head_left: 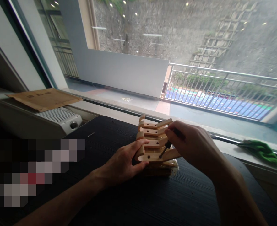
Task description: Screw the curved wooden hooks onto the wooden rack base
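A pale wooden assembly (152, 141) of several stacked hooked arms with drilled holes rests on a dark table (152, 201) by the window. My left hand (125, 161) grips its left side, thumb on top and fingers wrapped round the front edge. My right hand (190, 142) is closed round a small dark screwdriver (165, 148), whose tip points down at the lowest wooden arm.
A flat brown cardboard sheet (44, 98) lies on a white heater unit (63, 119) at the left. A green cloth (262, 151) sits on the window sill at the right. Beyond the glass are a balcony railing (223, 84) and a stone wall. The lower left is blurred out.
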A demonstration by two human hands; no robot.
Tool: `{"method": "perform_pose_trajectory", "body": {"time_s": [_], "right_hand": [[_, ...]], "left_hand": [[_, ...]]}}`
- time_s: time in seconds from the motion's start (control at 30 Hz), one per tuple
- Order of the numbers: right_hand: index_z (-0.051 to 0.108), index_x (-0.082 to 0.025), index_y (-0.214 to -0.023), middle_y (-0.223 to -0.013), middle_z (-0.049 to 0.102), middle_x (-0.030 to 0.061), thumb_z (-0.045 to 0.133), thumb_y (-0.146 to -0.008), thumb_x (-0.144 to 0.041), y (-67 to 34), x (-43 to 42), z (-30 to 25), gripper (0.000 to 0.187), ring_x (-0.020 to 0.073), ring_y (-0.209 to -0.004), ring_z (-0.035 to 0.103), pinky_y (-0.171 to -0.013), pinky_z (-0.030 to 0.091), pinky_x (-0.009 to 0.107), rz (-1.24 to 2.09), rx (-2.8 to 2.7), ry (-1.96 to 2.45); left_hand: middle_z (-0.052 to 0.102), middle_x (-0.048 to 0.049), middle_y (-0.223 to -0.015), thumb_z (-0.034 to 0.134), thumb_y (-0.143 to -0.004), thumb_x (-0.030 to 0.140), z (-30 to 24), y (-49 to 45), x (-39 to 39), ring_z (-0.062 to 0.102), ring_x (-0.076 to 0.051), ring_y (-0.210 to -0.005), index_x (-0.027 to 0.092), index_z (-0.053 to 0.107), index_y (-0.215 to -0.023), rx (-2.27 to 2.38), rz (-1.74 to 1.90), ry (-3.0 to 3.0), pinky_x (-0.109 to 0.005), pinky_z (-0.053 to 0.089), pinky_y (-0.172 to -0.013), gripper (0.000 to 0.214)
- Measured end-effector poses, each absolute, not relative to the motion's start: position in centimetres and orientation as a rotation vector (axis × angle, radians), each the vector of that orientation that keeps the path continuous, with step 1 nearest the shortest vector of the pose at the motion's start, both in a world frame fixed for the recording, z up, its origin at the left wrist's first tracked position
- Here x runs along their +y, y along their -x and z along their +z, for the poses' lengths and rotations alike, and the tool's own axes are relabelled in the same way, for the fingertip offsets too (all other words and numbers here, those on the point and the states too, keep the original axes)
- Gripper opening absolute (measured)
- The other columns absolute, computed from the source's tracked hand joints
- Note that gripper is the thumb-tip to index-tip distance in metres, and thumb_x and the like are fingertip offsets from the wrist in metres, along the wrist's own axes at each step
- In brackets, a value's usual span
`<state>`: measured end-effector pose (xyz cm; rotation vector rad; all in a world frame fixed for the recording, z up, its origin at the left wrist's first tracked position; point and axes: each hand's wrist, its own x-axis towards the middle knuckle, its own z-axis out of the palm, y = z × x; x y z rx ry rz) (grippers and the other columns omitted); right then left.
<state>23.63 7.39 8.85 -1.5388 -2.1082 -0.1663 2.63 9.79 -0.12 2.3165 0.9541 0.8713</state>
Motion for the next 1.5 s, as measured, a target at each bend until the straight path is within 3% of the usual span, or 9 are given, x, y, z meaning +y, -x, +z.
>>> {"method": "perform_pose_trajectory", "body": {"time_s": [0.33, 0.67, 0.87, 1.2, 1.5], "right_hand": [[0.046, -0.021, -0.069, -0.053, 0.050, -0.0045, 0.043, -0.088, -0.036, -22.7, 7.8, 8.2, 0.024, 0.0084, -0.046, 0.036, -0.047, 0.017, 0.024, -0.194, -2.106, 1.585], [0.054, -0.021, -0.075, -0.055, 0.055, -0.0021, 0.043, -0.087, -0.044, -23.8, 8.3, 8.1, 0.028, 0.0099, -0.045, 0.041, -0.046, 0.020, 0.025, -0.126, -2.039, 1.666], [0.058, -0.023, -0.081, -0.056, 0.055, -0.0051, 0.047, -0.085, -0.036, -24.1, 7.2, 9.0, 0.017, 0.0076, -0.045, 0.041, -0.046, 0.022, 0.023, -0.046, -2.116, 1.551], [0.052, -0.022, -0.073, -0.053, 0.050, -0.0048, 0.042, -0.088, -0.039, -24.1, 7.5, 8.8, 0.025, 0.0087, -0.046, 0.034, -0.046, 0.020, 0.024, -0.103, -2.118, 1.622], [0.055, -0.021, -0.077, -0.055, 0.056, -0.0027, 0.041, -0.088, -0.042, -24.5, 7.8, 8.7, 0.027, 0.0093, -0.046, 0.040, -0.046, 0.021, 0.024, -0.066, -2.094, 1.646]], "left_hand": [[0.056, -0.0021, -0.126, 0.065, -0.079, 0.021, 0.0, -2.7, 9.8, 0.056, -0.018, -0.112, 0.025, 0.041, -0.128, 0.947, 0.882, -2.326, -0.028, 0.044, -0.096, 0.055], [0.057, -0.0039, -0.125, 0.064, -0.078, 0.023, 0.0, -2.7, 9.8, 0.056, -0.021, -0.111, 0.026, 0.041, -0.128, 0.960, 0.882, -2.322, -0.033, 0.046, -0.095, 0.055], [0.057, -0.0034, -0.125, 0.064, -0.078, 0.023, 0.1, -2.7, 9.7, 0.057, -0.021, -0.111, 0.026, 0.042, -0.128, 0.954, 0.892, -2.303, -0.033, 0.046, -0.096, 0.054], [0.056, -0.0033, -0.128, 0.064, -0.079, 0.023, 0.1, -2.7, 9.8, 0.055, -0.020, -0.114, 0.025, 0.039, -0.129, 0.959, 0.868, -2.342, -0.031, 0.044, -0.097, 0.056], [0.058, -0.0042, -0.124, 0.064, -0.079, 0.024, 0.0, -2.7, 9.8, 0.057, -0.021, -0.109, 0.024, 0.040, -0.129, 0.972, 0.877, -2.322, -0.033, 0.047, -0.095, 0.056]]}}
